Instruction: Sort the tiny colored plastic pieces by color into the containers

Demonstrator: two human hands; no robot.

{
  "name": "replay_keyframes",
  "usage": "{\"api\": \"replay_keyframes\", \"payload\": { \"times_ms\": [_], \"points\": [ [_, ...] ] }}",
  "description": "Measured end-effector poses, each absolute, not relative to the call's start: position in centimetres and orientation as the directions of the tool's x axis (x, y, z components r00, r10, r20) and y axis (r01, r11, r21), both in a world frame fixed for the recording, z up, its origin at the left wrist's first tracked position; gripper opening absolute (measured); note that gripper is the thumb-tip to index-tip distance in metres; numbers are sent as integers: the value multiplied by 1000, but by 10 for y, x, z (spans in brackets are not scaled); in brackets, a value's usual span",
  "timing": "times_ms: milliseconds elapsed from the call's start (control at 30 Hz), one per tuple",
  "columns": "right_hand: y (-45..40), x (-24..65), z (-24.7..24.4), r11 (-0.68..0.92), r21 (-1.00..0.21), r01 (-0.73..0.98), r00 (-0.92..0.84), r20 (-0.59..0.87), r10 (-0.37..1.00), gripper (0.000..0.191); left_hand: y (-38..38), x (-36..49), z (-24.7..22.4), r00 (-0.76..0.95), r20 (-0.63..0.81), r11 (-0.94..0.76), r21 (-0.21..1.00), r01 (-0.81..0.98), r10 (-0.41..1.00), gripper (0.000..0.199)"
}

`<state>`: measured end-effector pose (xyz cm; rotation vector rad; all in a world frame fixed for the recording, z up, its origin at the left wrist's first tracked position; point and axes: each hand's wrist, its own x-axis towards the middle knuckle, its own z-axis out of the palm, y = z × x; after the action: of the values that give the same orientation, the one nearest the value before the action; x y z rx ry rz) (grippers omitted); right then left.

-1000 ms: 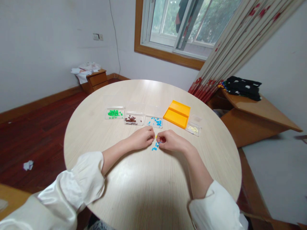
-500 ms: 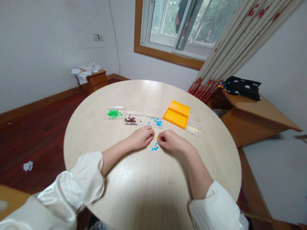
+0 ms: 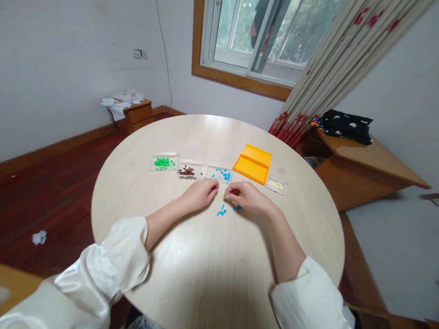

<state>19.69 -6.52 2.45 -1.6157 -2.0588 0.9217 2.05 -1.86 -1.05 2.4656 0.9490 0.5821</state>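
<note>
My left hand (image 3: pixel 202 193) rests closed on the table, just in front of the clear box of blue pieces (image 3: pixel 219 174); anything between its fingertips is hidden. To its right, my right hand (image 3: pixel 243 195) is pinched over a small yellow piece (image 3: pixel 223 196), with a tiny blue piece at its fingertips. Several loose blue pieces (image 3: pixel 222 211) lie on the table nearer to me, and a few more sit below my right palm. Other clear boxes hold green pieces (image 3: pixel 164 162), brown pieces (image 3: pixel 187 172) and cream pieces (image 3: pixel 275 184).
An open yellow case (image 3: pixel 253 163) lies on the round table (image 3: pixel 192 278) behind my right hand. Beyond the table are a small cabinet (image 3: pixel 140 114) with papers, a window, a curtain (image 3: pixel 318 68) and a wooden stand (image 3: pixel 363 160) holding dark cloth.
My right hand has moved slightly up and away from the loose blue pieces to the yellow piece, uncovering blue pieces beneath its palm. My left hand has shifted slightly left.
</note>
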Motion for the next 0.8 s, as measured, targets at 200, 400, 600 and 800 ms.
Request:
{"api": "replay_keyframes", "payload": {
  "times_ms": [200,400,600,800],
  "points": [
    [-45,200,4,112,-807,580,202,276,940,16,-17,18,-7,612,259,-638,538,551,747,11],
    [-40,204,-6,110,-828,550,294,315,902,26,-12,14,-9,530,332,-615,562,553,780,11],
    [-46,201,2,91,-789,607,141,221,965,25,2,14,-14,428,453,-623,540,566,782,13],
    [-57,194,6,156,-722,674,-203,22,979,21,10,17,-17,431,441,-614,491,618,787,17]
  ]
}}
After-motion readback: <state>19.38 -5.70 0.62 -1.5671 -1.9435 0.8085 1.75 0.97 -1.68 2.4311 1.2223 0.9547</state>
